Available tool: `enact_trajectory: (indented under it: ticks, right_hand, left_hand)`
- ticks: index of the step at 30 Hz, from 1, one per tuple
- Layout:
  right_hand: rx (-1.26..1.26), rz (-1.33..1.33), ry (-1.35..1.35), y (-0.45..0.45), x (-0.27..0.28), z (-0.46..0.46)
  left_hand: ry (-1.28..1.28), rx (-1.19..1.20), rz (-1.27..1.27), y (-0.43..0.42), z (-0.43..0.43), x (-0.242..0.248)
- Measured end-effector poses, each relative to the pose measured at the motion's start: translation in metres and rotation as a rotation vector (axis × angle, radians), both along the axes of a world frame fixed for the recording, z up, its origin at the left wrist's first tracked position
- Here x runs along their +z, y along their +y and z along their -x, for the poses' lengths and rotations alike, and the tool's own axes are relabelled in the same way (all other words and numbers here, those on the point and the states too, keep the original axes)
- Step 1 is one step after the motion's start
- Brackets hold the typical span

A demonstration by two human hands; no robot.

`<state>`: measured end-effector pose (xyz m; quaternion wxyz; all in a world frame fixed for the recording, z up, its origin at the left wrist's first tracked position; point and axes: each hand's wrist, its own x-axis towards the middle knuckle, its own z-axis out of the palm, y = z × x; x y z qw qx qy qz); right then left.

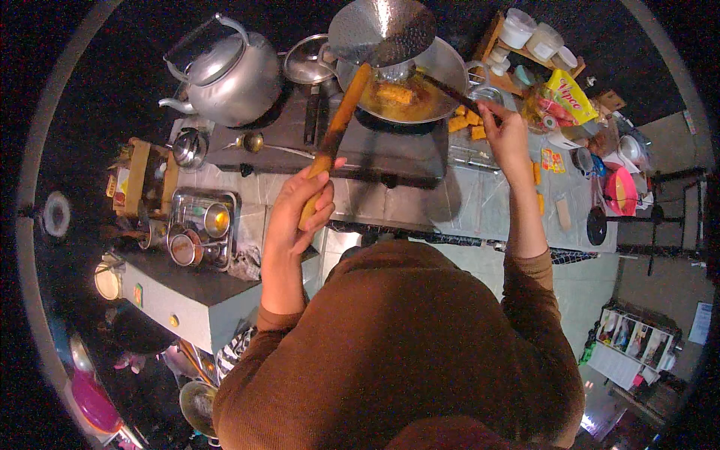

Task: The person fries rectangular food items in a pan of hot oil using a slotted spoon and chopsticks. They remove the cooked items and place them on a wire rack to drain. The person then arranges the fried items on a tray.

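My left hand (304,208) grips the wooden handle (337,124) of a wide metal skimmer with a perforated bowl (382,34). That bowl is raised above the far side of a metal wok (444,56) and hides part of it. In the wok, a golden-brown fried piece (395,94) sits in oil. Between the fingers of my right hand (504,132) is a dark, slender utensil (450,93), angled down into the wok; its tip is not clear. Several golden fried pieces (467,121) lie on a rack beside the wok, close to my right hand.
A large aluminium kettle (233,79) and a lidded pan (309,59) stand left on the stove (270,118), with a metal ladle (253,142) at its front. Further left is a steel tray (233,197) with strainers. Jars (543,42) and a yellow packet (571,98) crowd the right.
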<state>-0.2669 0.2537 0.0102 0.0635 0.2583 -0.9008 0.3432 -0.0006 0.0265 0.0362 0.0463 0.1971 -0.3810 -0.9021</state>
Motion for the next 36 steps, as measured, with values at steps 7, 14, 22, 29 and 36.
enact_trajectory:
  ticks: [7,14,22,29,36]
  right_hand:
    - [-0.024,-0.052,0.101,0.0,-0.009,0.004]
    - [-0.023,-0.062,0.09,0.003,-0.008,0.0]
    - [-0.049,-0.062,0.109,0.001,-0.004,-0.001]
    - [-0.022,-0.05,0.121,0.003,-0.004,-0.002]
    - [0.011,-0.044,0.107,0.006,-0.003,0.0]
  left_hand:
    - [0.008,-0.016,0.056,0.0,0.0,0.0]
    - [0.014,-0.021,0.028,0.0,-0.001,-0.003]
    - [0.013,-0.015,0.04,0.0,-0.002,-0.003]
    - [-0.003,-0.007,0.071,-0.001,-0.002,-0.005]
    - [-0.018,-0.011,0.064,-0.002,-0.002,-0.006]
